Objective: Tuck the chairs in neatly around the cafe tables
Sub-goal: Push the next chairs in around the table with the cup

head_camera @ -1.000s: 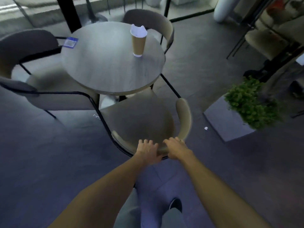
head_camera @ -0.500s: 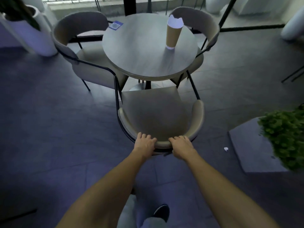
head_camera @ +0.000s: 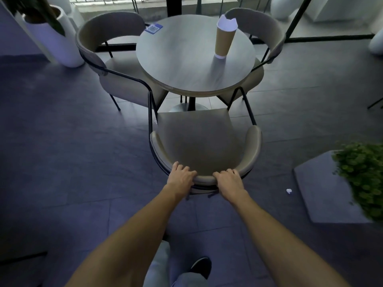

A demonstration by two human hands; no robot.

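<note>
A beige padded chair with a black metal frame (head_camera: 199, 141) stands in front of me, its seat facing the round grey cafe table (head_camera: 186, 65). The seat's front edge sits just short of the tabletop's near rim. My left hand (head_camera: 181, 177) and my right hand (head_camera: 229, 180) both grip the top of its curved backrest, fingers curled over the edge. A second chair (head_camera: 116, 59) stands at the table's left, its seat partly under the top. A third chair (head_camera: 263, 36) is tucked in at the far right.
A brown paper cup with a white lid (head_camera: 224, 38) and a blue card (head_camera: 153, 28) sit on the table. A white planter (head_camera: 60, 40) stands at the left. A grey block with a green plant (head_camera: 360, 179) is at the right, with a white scrap (head_camera: 288, 191) on the floor beside it.
The chair has swung round with both hands on its backrest and now faces the table squarely. The view has turned with it, and the plant has slid to the right edge.
</note>
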